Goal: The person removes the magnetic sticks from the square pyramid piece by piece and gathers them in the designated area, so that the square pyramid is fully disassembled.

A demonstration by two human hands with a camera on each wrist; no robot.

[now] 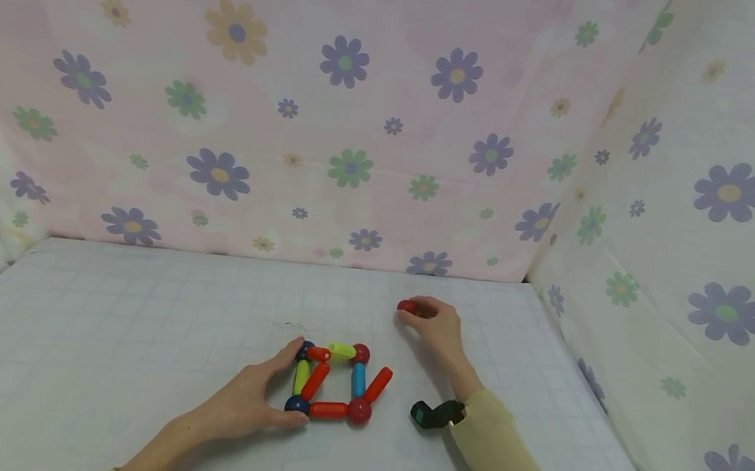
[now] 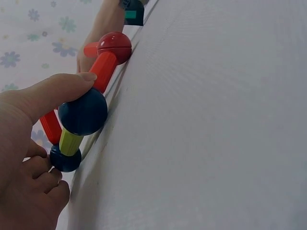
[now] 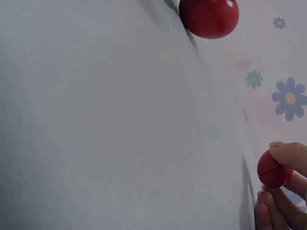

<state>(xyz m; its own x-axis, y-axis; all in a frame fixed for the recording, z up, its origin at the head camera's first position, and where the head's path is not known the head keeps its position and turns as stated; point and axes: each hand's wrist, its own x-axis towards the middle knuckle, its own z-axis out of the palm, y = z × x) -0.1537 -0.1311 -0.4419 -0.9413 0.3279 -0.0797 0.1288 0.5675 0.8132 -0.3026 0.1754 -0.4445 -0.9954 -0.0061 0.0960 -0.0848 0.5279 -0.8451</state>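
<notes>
A square frame of magnetic rods [image 1: 329,410] and balls lies on the table, with dark blue balls on its left corners and red balls on its right. My left hand [image 1: 234,400] spans the left side, thumb against the near blue ball [image 2: 82,112] and fingers at the far blue ball [image 2: 65,158]. Red rods stick up from both near corners, while yellow-green and blue rods [image 1: 358,381] form the sides. Farther back on the right, my right hand [image 1: 438,329] pinches a loose red ball [image 3: 272,168] between thumb and fingers.
The table [image 1: 145,316] has a pale grid-lined cloth. Flower-patterned curtains [image 1: 276,135] hang behind it and along both sides. A dark wrist camera [image 1: 433,415] is strapped to the right wrist, just right of the frame.
</notes>
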